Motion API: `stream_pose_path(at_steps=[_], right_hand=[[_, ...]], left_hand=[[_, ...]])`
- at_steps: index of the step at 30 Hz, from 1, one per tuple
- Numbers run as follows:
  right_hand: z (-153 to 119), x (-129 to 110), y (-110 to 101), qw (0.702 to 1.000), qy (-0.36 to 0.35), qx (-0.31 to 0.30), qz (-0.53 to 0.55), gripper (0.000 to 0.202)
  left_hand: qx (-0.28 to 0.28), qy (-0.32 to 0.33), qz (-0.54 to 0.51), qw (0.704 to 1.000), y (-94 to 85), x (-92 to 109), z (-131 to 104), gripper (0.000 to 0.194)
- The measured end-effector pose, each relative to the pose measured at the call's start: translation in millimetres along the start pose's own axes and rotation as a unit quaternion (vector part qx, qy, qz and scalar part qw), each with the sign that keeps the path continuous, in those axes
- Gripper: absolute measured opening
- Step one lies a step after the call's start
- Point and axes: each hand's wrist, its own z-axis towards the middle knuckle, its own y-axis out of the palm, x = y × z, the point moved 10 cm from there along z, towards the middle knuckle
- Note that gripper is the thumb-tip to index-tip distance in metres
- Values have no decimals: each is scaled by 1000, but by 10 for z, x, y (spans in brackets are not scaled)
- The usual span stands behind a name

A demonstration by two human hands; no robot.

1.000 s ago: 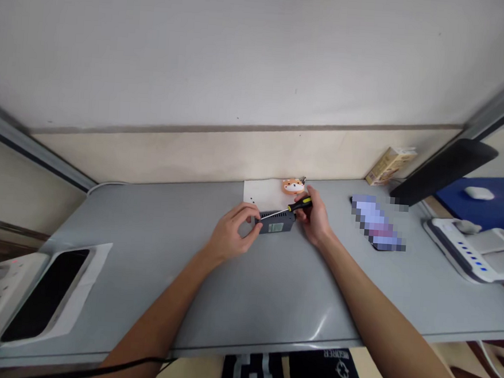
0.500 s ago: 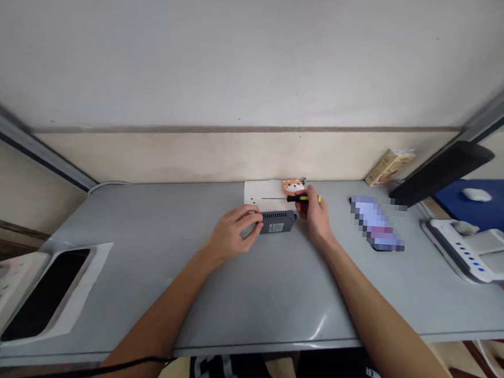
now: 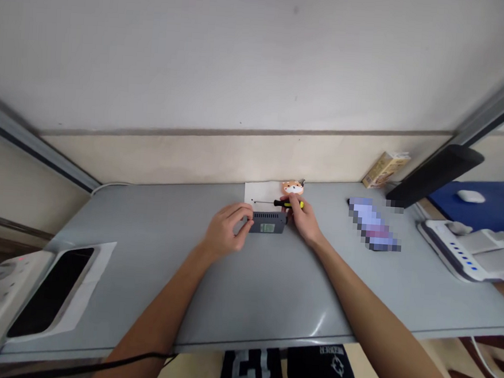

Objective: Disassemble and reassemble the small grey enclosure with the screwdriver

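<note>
Two bare forearms [image 3: 161, 303] reach in over the near edge of a grey table [image 3: 245, 292]. Left hand [image 3: 227, 227]: thumb and fingers pinch the left end of a dark grey box [image 3: 268, 222], which rests mid-table, label facing the person, slotted edge on top. Right hand [image 3: 304, 215]: grasping a black-and-yellow screwdriver [image 3: 282, 203] by its handle, just beyond the box's right end; whether that hand also brushes the box, cannot tell. Shaft lies nearly level, pointing left over a white sheet [image 3: 269, 190] just behind the box. Tip is close to a few dark specks [image 3: 252, 200], probably screws; contact too small to make out. Step in hand, as I judge it: tip work at the specks, likely picking up a screw, while the left hand steadies the box. Such a move calls for fine aim, light pressure and an unshifted box. Farther back, an orange-and-white animal-faced pouch [image 3: 293, 187] sits by the sheet's right side, near the wall [image 3: 237, 159].
</note>
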Motion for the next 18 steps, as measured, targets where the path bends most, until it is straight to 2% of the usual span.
stream_pose_path(at_steps=[3, 6, 12, 18], right_hand=[[23, 10, -72, 999, 1, 24, 22, 51], [68, 66, -177, 995, 21, 51, 81, 51], [142, 156, -407, 965, 55, 98, 237, 34], [139, 115, -575, 952, 48, 144, 264, 25]], left_hand=[[-1, 8, 26, 1000, -22, 9, 8, 10], [1, 26, 67, 997, 29, 81, 18, 16], [36, 41, 124, 991, 182, 255, 35, 12], [39, 44, 133, 989, 315, 357, 81, 11]])
